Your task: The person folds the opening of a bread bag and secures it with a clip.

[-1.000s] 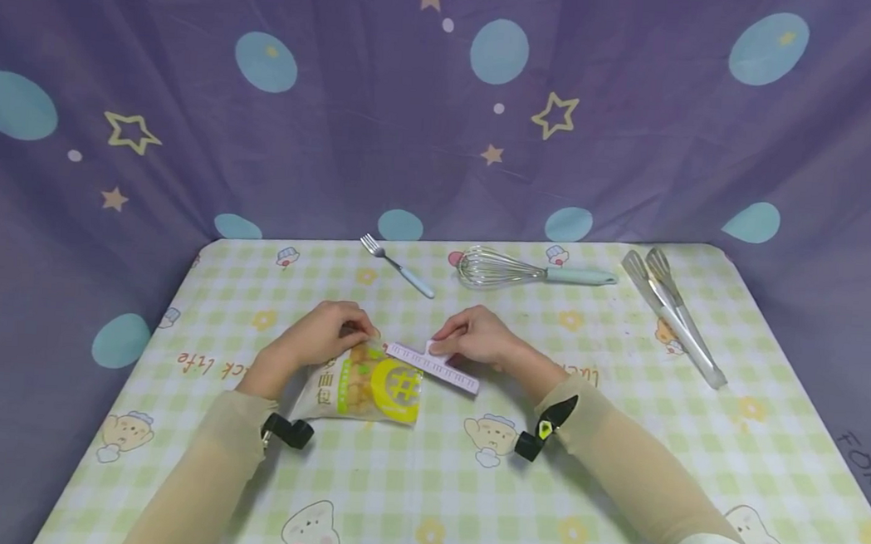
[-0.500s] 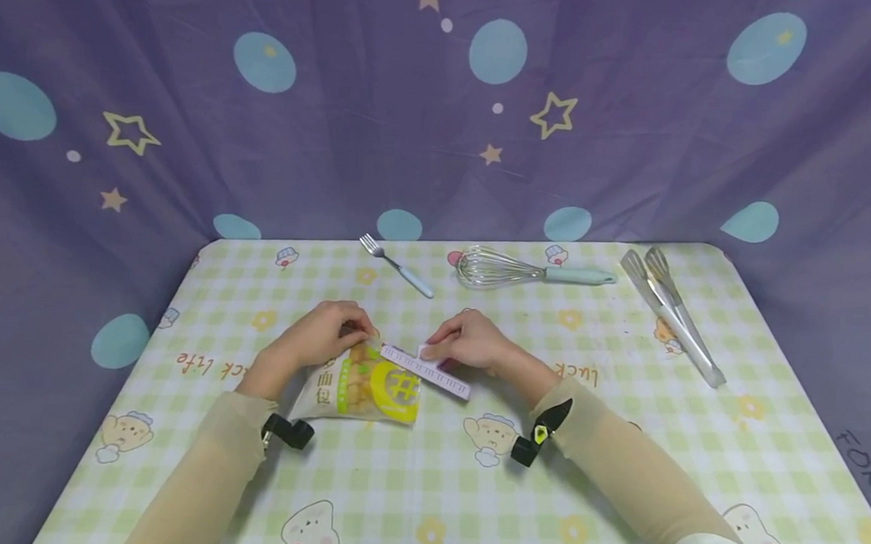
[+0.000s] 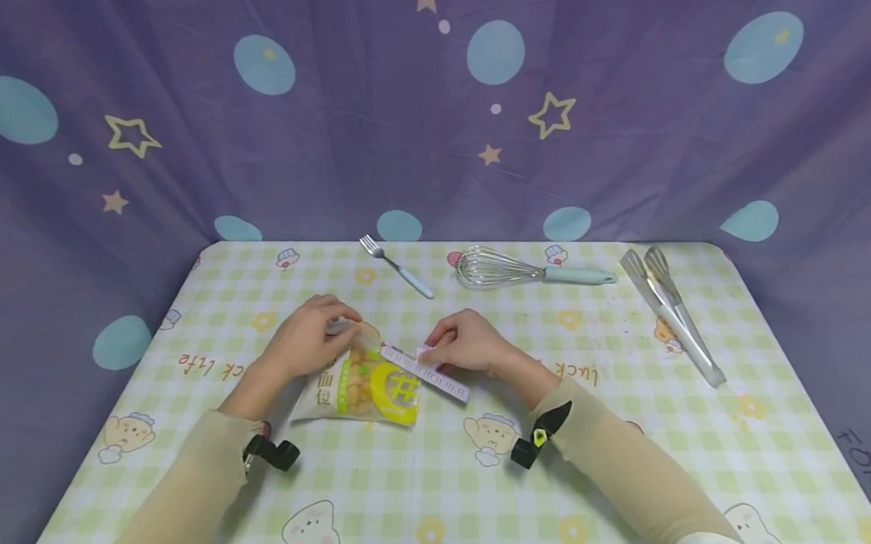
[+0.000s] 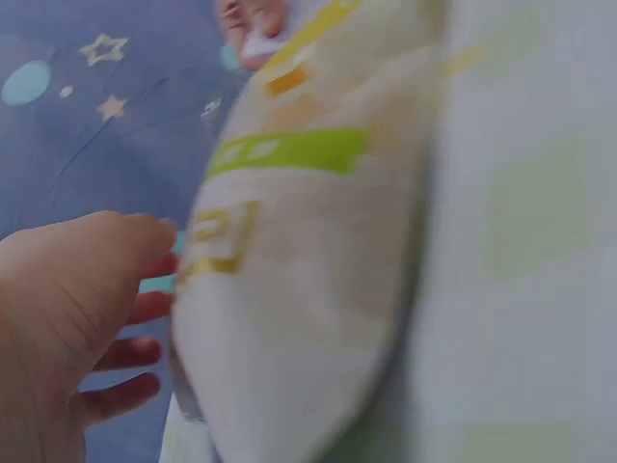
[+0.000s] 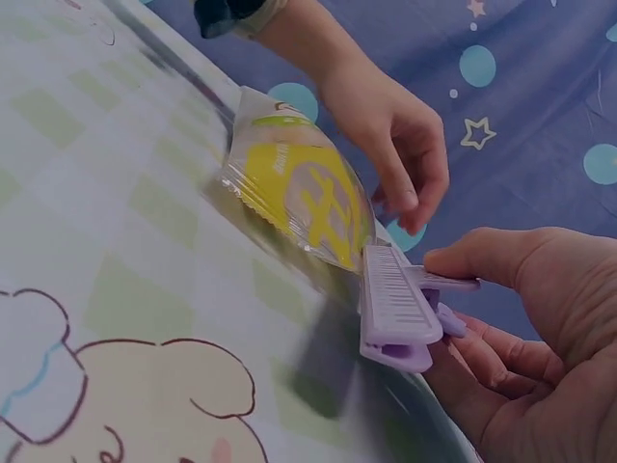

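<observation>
A clear bag of bread (image 3: 368, 388) with yellow and green print lies on the table in front of me. My left hand (image 3: 304, 339) hovers at the bag's upper left edge, its fingers loosely bent around nothing; in the right wrist view a gap shows between that hand (image 5: 386, 121) and the bag (image 5: 304, 188). Between thumb and fingers, my right hand (image 3: 469, 341) pinches the handles of a lilac bag clip (image 3: 429, 376). The clip's long ridged bar (image 5: 395, 294) meets the bag's upper right corner. Whether its jaws clamp the plastic I cannot tell.
Behind the hands lie a fork (image 3: 398, 267) with a pale blue handle and a whisk (image 3: 525, 271) with a mint handle. Metal tongs (image 3: 676, 316) rest at the back right. A checked cloth (image 3: 525, 519) covers the table, and a purple curtain (image 3: 376, 135) hangs behind it.
My left hand has let go of the bag's top edge and drawn back slightly left. The right hand and clip have shifted a little left, toward the bag, over the second.
</observation>
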Demonstrator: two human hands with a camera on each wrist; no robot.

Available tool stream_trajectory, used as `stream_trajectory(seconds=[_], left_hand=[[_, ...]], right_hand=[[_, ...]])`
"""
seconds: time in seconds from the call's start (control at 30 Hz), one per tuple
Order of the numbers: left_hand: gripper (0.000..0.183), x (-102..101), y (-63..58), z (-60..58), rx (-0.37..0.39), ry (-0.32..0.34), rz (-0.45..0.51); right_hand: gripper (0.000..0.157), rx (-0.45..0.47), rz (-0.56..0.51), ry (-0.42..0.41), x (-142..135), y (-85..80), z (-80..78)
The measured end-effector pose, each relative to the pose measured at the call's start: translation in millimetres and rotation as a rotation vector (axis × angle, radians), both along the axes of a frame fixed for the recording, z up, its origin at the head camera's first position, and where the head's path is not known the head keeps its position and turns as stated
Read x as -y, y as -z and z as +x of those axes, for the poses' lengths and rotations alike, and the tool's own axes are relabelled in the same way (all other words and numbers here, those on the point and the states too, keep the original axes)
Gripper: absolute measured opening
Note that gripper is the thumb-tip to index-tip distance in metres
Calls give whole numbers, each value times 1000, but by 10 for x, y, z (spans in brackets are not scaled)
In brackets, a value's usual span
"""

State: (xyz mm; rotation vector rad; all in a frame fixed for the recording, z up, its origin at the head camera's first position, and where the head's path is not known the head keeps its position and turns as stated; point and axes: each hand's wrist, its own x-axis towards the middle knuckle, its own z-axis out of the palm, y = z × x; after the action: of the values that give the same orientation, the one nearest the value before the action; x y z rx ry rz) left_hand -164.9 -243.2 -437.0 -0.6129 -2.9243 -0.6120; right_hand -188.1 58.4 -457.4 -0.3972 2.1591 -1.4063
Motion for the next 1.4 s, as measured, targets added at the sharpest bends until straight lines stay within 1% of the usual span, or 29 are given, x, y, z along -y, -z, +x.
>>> stream_trajectory(seconds=[0.13, 0.2, 0.27, 0.33, 0.4, 0.47, 0.57, 0.73, 0.8, 0.93, 1.0, 1.13, 1.23, 1.4], left_hand=[[27, -17, 33, 217, -82, -87, 1], [35, -43, 69, 343, -92, -125, 0], [49, -84, 108, 463, -74, -166, -1], [63, -131, 137, 561, -41, -188, -2], [77, -172, 142, 631, -11, -191, -4], [88, -196, 142, 667, 8, -177, -10], [94, -191, 127, 673, 16, -137, -23], [92, -133, 97, 628, 32, -69, -27], [91, -113, 86, 604, 37, -40, -23], [92, -93, 74, 562, 47, 1, -17], [92, -89, 77, 547, 47, 5, -21], [90, -90, 75, 533, 47, 6, -24], [89, -94, 71, 527, 46, 6, -24], [88, -93, 75, 518, 46, 1, -29]], right_hand=[[21, -44, 17, -16, -7, 15, 4], [21, -63, 32, -15, -16, 18, 14], [21, -81, 54, -13, -30, 19, 30], [22, -96, 76, -8, -42, 22, 53], [21, -110, 97, -6, -52, 20, 82], [21, -128, 121, -15, -60, 21, 120], [20, -152, 138, -42, -68, 4, 193], [21, -179, 147, -95, -79, 0, 323], [23, -171, 148, -101, -78, 8, 358], [35, -112, 149, -135, -70, 15, 391], [40, -89, 149, -156, -69, 5, 397], [42, -45, 136, -174, -64, 1, 393], [40, -14, 121, -173, -59, 12, 381], [38, 12, 111, -173, -52, 22, 367]])
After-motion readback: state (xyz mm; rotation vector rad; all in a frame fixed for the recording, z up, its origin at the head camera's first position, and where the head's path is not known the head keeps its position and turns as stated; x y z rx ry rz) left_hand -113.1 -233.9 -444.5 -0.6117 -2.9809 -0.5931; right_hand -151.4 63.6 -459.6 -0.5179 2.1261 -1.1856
